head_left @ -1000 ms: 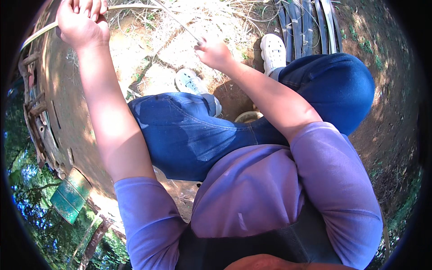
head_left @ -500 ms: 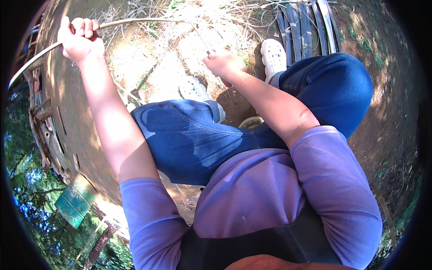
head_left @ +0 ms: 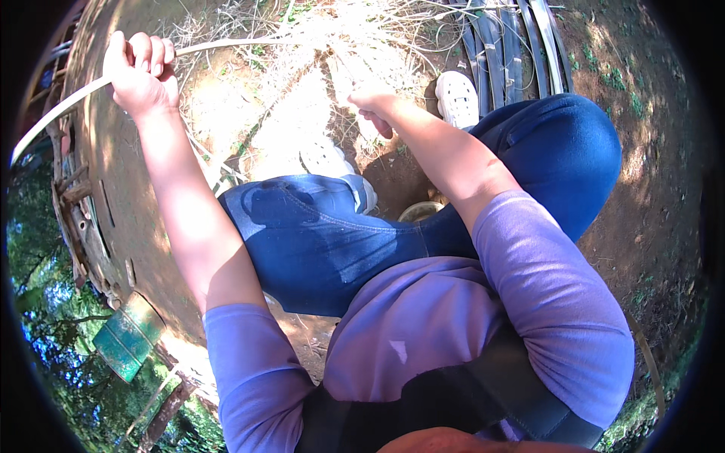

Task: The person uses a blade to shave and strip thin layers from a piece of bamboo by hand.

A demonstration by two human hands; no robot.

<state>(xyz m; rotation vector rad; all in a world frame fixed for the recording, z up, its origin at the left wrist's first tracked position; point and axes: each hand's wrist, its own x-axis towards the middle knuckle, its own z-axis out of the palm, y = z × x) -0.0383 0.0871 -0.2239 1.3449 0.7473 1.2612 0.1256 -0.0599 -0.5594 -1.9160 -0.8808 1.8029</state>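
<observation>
My left hand (head_left: pixel 143 74), raised at the upper left, is closed around a long pale bamboo strip (head_left: pixel 226 45). The strip curves from the left rim of the view toward the top middle, where glare washes out its end. Lower and to the right, my right hand (head_left: pixel 370 104) is closed on a knife (head_left: pixel 342 63). Its thin blade points up toward the strip's far end; bright sun blurs it, so whether the two touch is unclear. Most of the knife's handle is hidden in my fist.
Pale shavings (head_left: pixel 370 34) lie heaped on the ground ahead. Several dark flat strips (head_left: pixel 510 57) are laid out at the upper right. A round bowl-like rim (head_left: pixel 421 211) shows between my legs. Wood pieces (head_left: pixel 83 219) and a green panel (head_left: pixel 130 338) are at left.
My left hand has shifted slightly right and down with the bamboo strip. My right hand has dropped a little and turned, and the knife blade now looks fainter in the glare.
</observation>
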